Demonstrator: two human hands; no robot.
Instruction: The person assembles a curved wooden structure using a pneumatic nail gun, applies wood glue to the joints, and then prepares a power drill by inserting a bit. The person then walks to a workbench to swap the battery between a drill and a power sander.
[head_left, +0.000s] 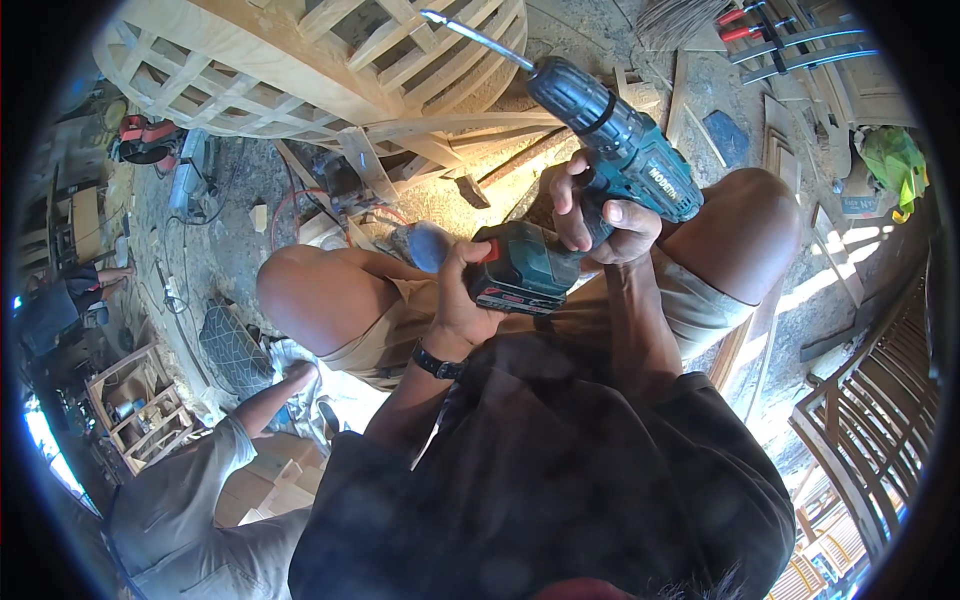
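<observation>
A green and black cordless drill point(640, 165) is held up over my lap, tilted so its chuck faces the upper left. From the chuck sticks out a long silver drill bit point(478, 40). My right hand point(622, 228) wraps round the drill's handle. On the foot of that handle sits a dark battery pack point(522, 262) with a red tab. My left hand point(466, 305) grips the pack from the left, its thumb beside the red tab. Whether the pack is fully seated cannot be seen.
A curved wooden lattice frame point(250, 60) lies ahead. Red-handled clamps point(770, 40) are at the far right, a slatted wooden piece point(870, 410) at the right. Power tools point(165, 150) stand on the dusty floor at the left. A co-worker point(200, 510) sits close at lower left.
</observation>
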